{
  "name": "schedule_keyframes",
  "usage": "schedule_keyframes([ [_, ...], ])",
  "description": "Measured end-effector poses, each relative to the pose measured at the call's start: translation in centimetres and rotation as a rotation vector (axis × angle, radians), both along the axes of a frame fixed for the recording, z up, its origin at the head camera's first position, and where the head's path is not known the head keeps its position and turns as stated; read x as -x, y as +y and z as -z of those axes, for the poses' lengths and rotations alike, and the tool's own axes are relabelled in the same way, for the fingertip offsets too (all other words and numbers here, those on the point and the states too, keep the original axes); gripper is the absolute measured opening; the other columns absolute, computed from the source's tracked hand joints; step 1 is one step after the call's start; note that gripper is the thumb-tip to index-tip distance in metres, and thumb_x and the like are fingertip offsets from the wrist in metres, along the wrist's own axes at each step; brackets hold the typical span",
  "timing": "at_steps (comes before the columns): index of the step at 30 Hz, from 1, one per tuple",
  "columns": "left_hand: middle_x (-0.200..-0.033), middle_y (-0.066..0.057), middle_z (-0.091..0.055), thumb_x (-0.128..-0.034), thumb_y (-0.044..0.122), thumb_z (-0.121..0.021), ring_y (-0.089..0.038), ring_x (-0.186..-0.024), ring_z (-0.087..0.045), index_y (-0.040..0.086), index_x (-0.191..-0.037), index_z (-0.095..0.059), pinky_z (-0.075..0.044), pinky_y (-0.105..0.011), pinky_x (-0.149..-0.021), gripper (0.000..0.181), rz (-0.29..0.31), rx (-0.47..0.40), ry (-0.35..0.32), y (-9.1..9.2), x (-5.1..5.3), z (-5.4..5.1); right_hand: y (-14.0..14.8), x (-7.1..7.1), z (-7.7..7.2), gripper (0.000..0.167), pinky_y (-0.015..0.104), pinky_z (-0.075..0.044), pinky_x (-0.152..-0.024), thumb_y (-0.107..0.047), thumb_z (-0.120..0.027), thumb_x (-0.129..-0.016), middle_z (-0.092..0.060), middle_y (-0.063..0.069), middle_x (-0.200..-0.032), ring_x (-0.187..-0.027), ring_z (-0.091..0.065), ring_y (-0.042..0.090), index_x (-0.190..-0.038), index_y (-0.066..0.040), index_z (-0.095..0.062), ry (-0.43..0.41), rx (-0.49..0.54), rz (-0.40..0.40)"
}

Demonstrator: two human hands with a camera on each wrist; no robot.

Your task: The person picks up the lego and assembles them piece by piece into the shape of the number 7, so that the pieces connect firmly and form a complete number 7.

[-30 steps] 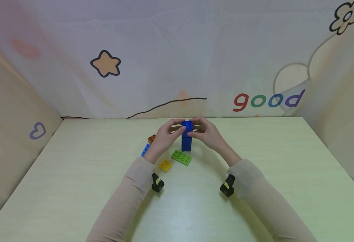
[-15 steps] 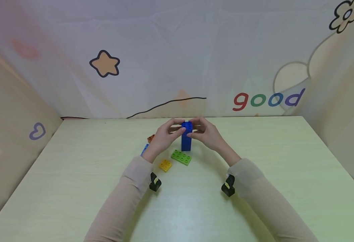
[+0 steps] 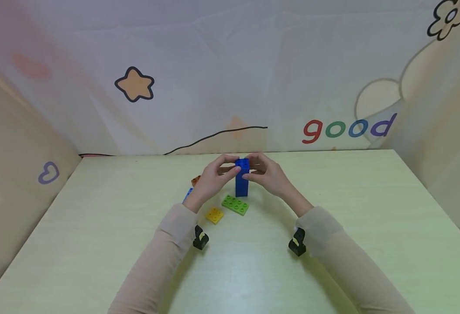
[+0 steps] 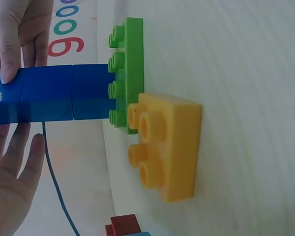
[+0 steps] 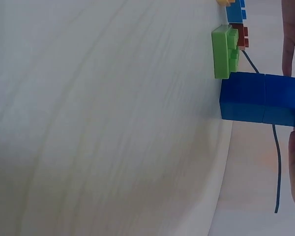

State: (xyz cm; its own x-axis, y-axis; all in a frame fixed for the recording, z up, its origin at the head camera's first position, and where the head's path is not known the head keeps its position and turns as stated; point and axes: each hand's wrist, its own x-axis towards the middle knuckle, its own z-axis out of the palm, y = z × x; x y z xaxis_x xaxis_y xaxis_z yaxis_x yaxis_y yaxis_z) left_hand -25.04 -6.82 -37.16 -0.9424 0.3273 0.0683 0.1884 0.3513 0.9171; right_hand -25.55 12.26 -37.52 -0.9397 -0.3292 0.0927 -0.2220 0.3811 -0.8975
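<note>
A tower of dark blue bricks (image 3: 242,183) stands upright on the table; the left wrist view shows several stacked blue bricks (image 4: 48,93). From the left, my left hand (image 3: 213,176) grips its upper part between thumb and fingers. My right hand (image 3: 268,174) does the same from the right, its thumb on the front face. In the right wrist view the lower blue bricks (image 5: 243,98) show below both hands. Just in front of the tower lies a green brick (image 3: 235,204), with a yellow brick (image 3: 214,215) nearer and to the left.
An orange-brown brick (image 3: 196,180) and a lighter blue brick (image 3: 188,193) lie left of the tower, partly hidden by my left hand and wrist. A printed cloth (image 3: 214,87) hangs behind the table (image 3: 96,244).
Both hands keep their grip on the blue tower and have barely moved. The view has shifted slightly, and less of the light blue brick shows beside my left wrist.
</note>
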Motion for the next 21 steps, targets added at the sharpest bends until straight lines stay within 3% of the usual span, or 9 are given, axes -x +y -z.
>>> schedule_keyframes([
  [7, -0.139, -0.007, -0.051, -0.0968, 0.028, -0.056, -0.033, -0.127, -0.054, 0.015, -0.133, -0.051, -0.049, -0.045, -0.103, 0.039, -0.004, 0.016, -0.018, 0.02, 0.06, -0.21, 0.00, -0.04, -0.19, 0.049, 0.044, -0.049, -0.102, -0.011, -0.065, -0.090, -0.055, 0.019, -0.134, -0.126, -0.054, 0.034, -0.135, -0.004, -0.046, -0.041, -0.030, 0.000],
  [21, -0.141, -0.007, -0.050, -0.0967, 0.028, -0.056, -0.032, -0.131, -0.050, 0.016, -0.135, -0.050, -0.047, -0.045, -0.105, 0.040, -0.002, 0.008, -0.034, 0.04, 0.02, -0.28, 0.17, 0.02, -0.19, 0.051, 0.045, -0.049, -0.102, -0.011, -0.065, -0.090, -0.053, 0.019, -0.136, -0.126, -0.054, 0.035, -0.137, -0.004, -0.045, -0.028, -0.042, -0.016],
])
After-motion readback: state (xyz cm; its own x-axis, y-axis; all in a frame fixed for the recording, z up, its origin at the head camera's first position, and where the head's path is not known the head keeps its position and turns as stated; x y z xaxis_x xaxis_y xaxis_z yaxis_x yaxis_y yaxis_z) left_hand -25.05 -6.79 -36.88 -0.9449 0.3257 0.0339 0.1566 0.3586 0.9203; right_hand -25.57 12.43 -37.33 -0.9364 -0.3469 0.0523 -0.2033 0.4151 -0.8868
